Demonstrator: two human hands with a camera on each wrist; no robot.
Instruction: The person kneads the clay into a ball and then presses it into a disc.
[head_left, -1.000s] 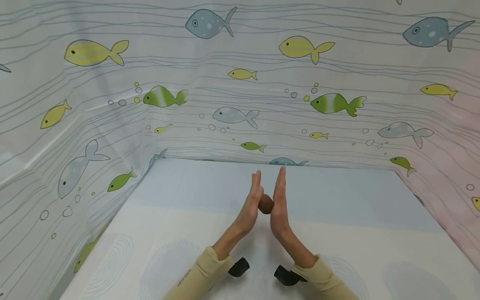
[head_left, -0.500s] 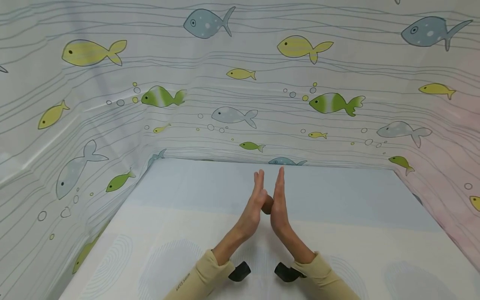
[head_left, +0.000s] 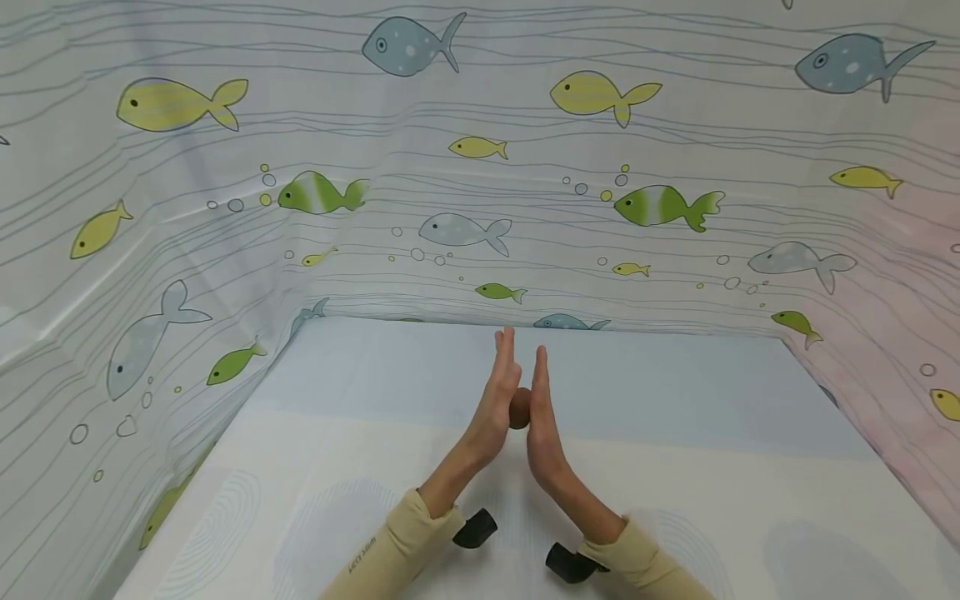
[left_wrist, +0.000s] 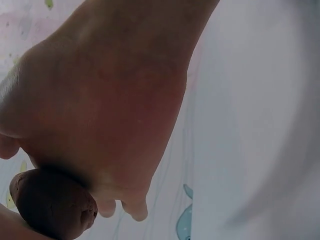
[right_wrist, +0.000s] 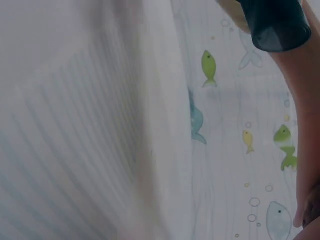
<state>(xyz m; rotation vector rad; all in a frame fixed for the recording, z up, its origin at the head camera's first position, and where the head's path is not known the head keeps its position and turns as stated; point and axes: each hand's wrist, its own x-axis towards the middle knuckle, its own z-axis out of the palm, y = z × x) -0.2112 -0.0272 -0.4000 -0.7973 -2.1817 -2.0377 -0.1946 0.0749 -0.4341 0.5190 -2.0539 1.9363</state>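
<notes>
A rounded lump of brown clay [head_left: 519, 408] is held between the two palms, above the table's middle. My left hand [head_left: 495, 408] stands upright on its left side, fingers straight and pointing away from me. On the other side my right hand [head_left: 544, 429] presses flat against it, its fingers straight too. In the left wrist view the clay [left_wrist: 55, 205] shows small cracks at one end, below the left palm [left_wrist: 110, 105]. Only a dark edge of the clay [right_wrist: 312, 207] appears in the right wrist view, beside the left hand and forearm [right_wrist: 306, 125].
The table [head_left: 675, 392] has a pale blue band at the back and a whitish patterned front. A fish-print curtain [head_left: 480, 192] rises behind it and at both sides. Black wrist cameras [head_left: 476, 529] sit under the beige sleeves [head_left: 397, 546].
My left hand has slid forward and my right hand back toward me, so the fingertips have swapped which reach farther. The clay stays between the palms and shows more than half a second ago.
</notes>
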